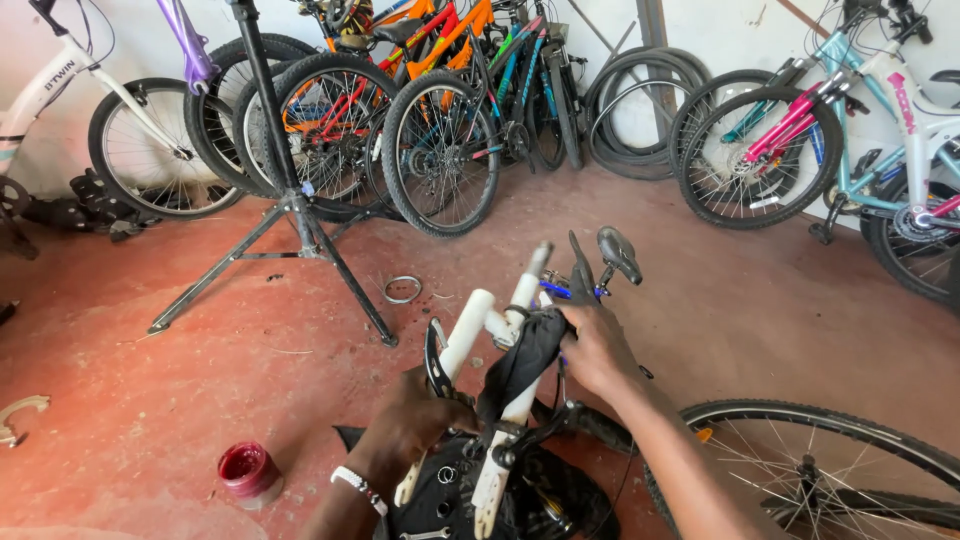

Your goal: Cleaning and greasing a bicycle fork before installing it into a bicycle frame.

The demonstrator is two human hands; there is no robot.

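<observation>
So right hand (592,350) is wrapped round a black rag (528,355) rubbing the white fork (505,400), left hand (415,425) clamped on its lower leg at 7 o'clock, both legs look mostly clean already.

Single head cam, on my head, angled down and forward over my hands (500,390), close to them at the bottom of frame. Faces across the red floor (150,400) toward bikes (440,130) at the far wall. No second view.

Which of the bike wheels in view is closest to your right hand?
The black-tyred wheel at the bottom right, just beside the right hand's forearm. The other wheels all stand on bikes parked along the far wall.
</observation>
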